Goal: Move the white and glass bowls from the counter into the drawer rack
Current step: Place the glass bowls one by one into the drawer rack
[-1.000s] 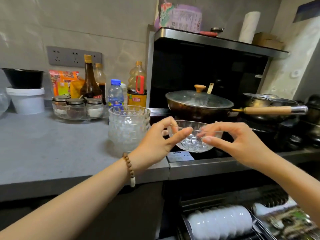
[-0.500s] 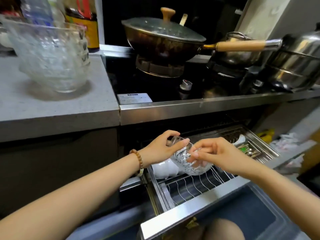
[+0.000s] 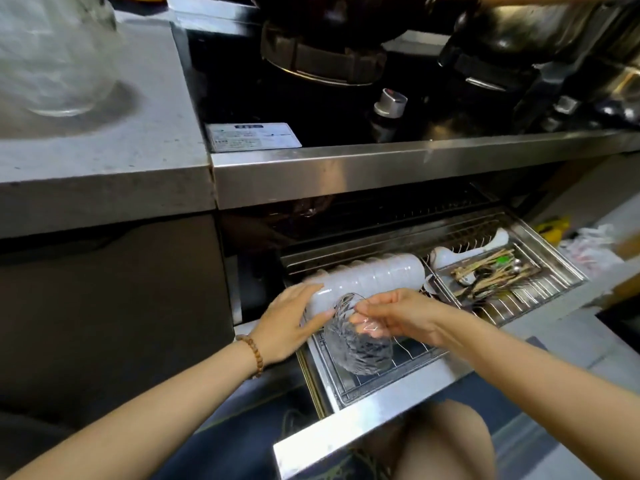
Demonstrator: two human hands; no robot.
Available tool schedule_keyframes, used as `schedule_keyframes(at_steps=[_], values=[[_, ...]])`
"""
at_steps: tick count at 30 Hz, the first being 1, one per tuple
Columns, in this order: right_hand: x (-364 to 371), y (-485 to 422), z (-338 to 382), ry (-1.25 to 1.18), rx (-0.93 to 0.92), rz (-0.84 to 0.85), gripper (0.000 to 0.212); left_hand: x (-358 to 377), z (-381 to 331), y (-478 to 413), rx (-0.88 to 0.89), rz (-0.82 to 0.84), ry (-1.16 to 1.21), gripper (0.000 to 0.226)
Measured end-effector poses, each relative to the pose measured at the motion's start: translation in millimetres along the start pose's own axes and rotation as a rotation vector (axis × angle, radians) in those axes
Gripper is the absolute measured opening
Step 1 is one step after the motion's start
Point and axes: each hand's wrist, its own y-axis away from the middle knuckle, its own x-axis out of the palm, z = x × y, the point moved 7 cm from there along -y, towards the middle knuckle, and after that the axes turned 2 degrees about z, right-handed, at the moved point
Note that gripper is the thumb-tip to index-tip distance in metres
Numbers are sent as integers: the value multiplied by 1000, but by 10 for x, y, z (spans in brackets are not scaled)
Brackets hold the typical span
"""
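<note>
Your right hand pinches the glass bowl, left hand flat against the white bowls; seat it in the drawer rack, front-left corner.

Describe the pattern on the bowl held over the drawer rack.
Clear glass bowl with a cut, faceted ribbed texture; the head view shows it.

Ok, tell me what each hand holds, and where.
Right hand pinches the glass bowl near its upper rim; left hand holds nothing, fingers straight against the white bowls.

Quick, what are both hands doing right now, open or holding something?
Left hand: open, straight fingers resting against the white bowls.
Right hand: holding the glass bowl by its rim.
</note>
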Motion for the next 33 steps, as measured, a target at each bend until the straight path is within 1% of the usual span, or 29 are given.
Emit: schedule_keyframes(at_steps=[2,5,9,12,15,20,25,31,33], values=[[9,-96,-87,-17,72,46,23,87,107,54,-8,39,-89,76],[43,-234,-224,-65,156,89,14,256,220,114,-18,118,-160,98],[101,-373,-307,-72,232,129,14,395,304,155,0,118,-228,110],[149,-440,-336,-61,283,148,12,434,312,168,11,112,-215,112],[196,-511,-374,0,307,154,12,430,315,171,10,99,-194,111],[209,-611,-439,-11,336,123,11,437,306,182,13,95,-173,108],[150,-662,-501,-29,338,92,10,439,306,180,14,97,-166,107],[139,-688,-507,-45,330,108,11,438,302,174,8,107,-178,108],[143,-680,-487,-7,317,124,10,438,304,176,0,113,-174,108]])
